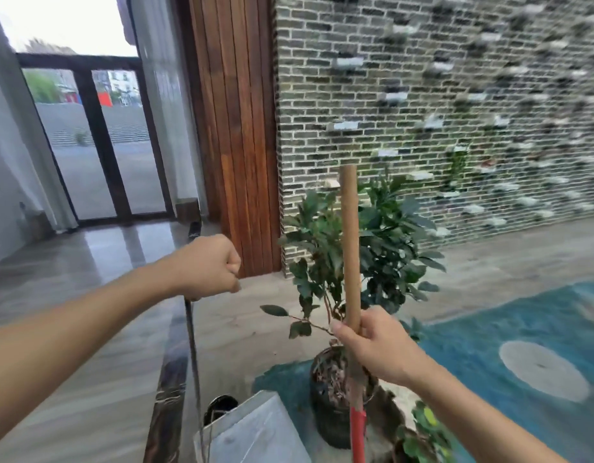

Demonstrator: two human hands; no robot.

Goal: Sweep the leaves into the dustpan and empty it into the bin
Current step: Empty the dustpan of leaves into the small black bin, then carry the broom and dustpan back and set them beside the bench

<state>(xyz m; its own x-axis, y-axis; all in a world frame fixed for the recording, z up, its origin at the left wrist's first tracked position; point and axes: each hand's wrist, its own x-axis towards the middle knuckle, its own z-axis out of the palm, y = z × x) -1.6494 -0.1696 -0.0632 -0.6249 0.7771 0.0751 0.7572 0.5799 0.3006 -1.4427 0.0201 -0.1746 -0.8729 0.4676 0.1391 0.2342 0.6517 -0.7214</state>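
Note:
My left hand (207, 265) is closed in a fist around the top of a thin dark metal handle (192, 342) that runs down to a grey metal dustpan (252, 429) at the bottom of the view. My right hand (372, 345) grips a brown wooden broom handle (349, 242), held upright; lower down the stick turns red (357, 432). The broom head is out of view. No loose leaves on the floor are visible in this blurred view.
A potted shrub in a black pot (329, 419) stands just behind the broom stick, with a second small plant (426, 432) at lower right. A brick wall (422, 111), a wooden panel (235, 128) and glass doors (98, 138) are ahead. Blue-painted floor (489, 329) lies right.

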